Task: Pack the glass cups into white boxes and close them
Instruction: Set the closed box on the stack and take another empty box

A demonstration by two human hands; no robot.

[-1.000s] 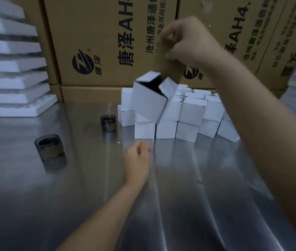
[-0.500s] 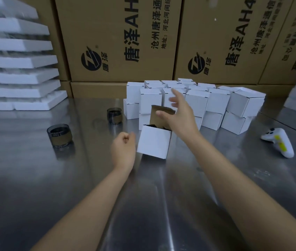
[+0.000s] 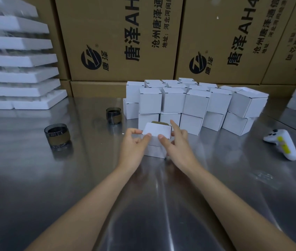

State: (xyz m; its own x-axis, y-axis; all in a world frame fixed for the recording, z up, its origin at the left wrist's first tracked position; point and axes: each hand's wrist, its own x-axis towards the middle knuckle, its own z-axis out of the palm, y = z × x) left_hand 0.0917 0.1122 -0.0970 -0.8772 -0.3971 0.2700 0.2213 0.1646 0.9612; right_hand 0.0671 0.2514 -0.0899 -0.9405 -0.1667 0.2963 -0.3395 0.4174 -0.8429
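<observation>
Two bare forearms run up from the bottom of the frame across the brushed steel table (image 3: pixel 143 205) to its centre. There the left hand (image 3: pixel 133 144) and the right hand (image 3: pixel 177 144) meet on a small white cardboard box (image 3: pixel 154 151) standing on the table. Its lid flap (image 3: pixel 157 130) is folded almost flat, with a strip of brown inner face showing at the far edge.

The left thumb and forefinger pinch the flap's left corner. The right thumb lies on the flap's front edge, the other fingers curl against the box's right side, and the forefinger points straight up-frame. The closing looks nearly done, with only the tuck left. Whether a cup sits inside is hidden.

Left of centre stand two dark smoked glass cups with tan bands, the nearer cup (image 3: pixel 57 135) and the farther cup (image 3: pixel 113 115). Both are unpacked, so at least two rounds probably remain. Nothing lies between them and the hands.

Just behind the hands is a pile of closed white boxes (image 3: pixel 196 104), stacked two high, so much is already packed. At the right edge lies a white game controller with a yellow sticker (image 3: pixel 281 144), well apart from the work.

Farthest off, white foam trays (image 3: pixel 16 60) are stacked at upper left. Brown cardboard cartons with black print (image 3: pixel 121 38) fill the back.
</observation>
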